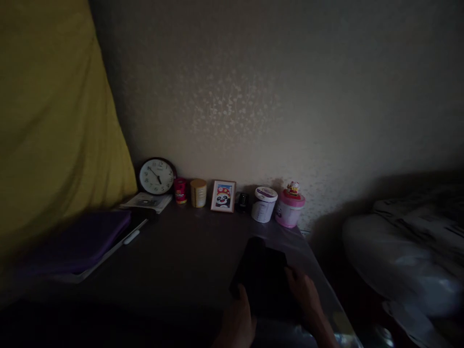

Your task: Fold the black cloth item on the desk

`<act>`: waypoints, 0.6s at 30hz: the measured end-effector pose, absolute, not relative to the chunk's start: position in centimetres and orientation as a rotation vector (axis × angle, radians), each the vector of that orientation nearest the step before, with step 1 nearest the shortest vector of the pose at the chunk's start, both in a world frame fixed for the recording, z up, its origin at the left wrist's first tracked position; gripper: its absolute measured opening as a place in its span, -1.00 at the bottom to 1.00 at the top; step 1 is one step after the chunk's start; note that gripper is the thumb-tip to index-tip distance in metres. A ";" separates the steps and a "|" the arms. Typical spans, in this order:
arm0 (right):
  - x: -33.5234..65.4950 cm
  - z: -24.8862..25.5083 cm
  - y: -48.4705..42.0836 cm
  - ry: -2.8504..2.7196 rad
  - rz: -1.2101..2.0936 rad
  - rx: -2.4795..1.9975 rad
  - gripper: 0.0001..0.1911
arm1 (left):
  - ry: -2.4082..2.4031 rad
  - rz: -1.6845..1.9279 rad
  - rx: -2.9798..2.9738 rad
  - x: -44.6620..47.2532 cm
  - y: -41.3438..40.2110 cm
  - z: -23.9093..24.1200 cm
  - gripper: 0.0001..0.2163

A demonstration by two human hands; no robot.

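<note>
Both of my hands grip a flat black thing [264, 278] above the right part of the dark table. It has an uneven outline with a raised corner at its upper left; in the dim light I cannot make out its kind. My left hand [237, 316] holds its lower left side, with the thumb on top. On its right edge is my right hand [304, 290], fingers closed round it. The fingers under the black thing are hidden.
Along the wall stand a clock [157, 177], a red container [180, 191], a yellow canister [198, 194], a framed panda picture [223, 196], a white tub [264, 205] and a pink-lidded tub [289, 210]. A purple folded item [81, 239] lies left. Pale bags [402, 261] sit beyond the right edge.
</note>
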State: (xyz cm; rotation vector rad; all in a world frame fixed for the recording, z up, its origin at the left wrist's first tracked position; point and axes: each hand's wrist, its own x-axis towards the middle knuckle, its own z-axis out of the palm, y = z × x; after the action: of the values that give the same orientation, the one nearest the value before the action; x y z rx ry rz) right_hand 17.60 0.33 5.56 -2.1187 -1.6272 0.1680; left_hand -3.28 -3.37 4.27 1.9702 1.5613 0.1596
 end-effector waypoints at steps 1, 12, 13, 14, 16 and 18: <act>17.6 5.4 0.3 -1.636 0.194 -2.112 -0.56 | 1.560 0.139 1.977 -3.3 -3.4 4.4 -0.36; 15.0 7.4 3.9 -1.544 0.434 -1.620 -0.62 | 1.633 0.077 1.982 -2.9 -3.2 4.1 -0.38; 14.3 7.7 4.4 -1.534 0.468 -1.609 -0.61 | 1.634 0.074 1.985 -2.8 -3.2 4.0 -0.38; 13.5 7.8 4.9 -1.526 0.491 -1.605 -0.60 | 1.639 0.069 1.998 -2.8 -3.1 3.8 -0.38; 12.1 7.7 5.9 -1.524 0.520 -1.614 -0.60 | 1.671 0.072 2.035 -2.7 -3.1 3.4 -0.37; 10.9 7.2 6.7 -1.539 0.539 -1.642 -0.60 | 1.728 0.083 2.058 -2.5 -3.0 3.1 -0.37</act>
State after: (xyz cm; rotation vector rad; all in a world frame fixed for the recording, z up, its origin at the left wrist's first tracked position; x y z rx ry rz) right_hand 10.91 6.75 7.20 -1.6421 -1.5390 0.5386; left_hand -2.52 -2.99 3.09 2.0581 1.7276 0.0834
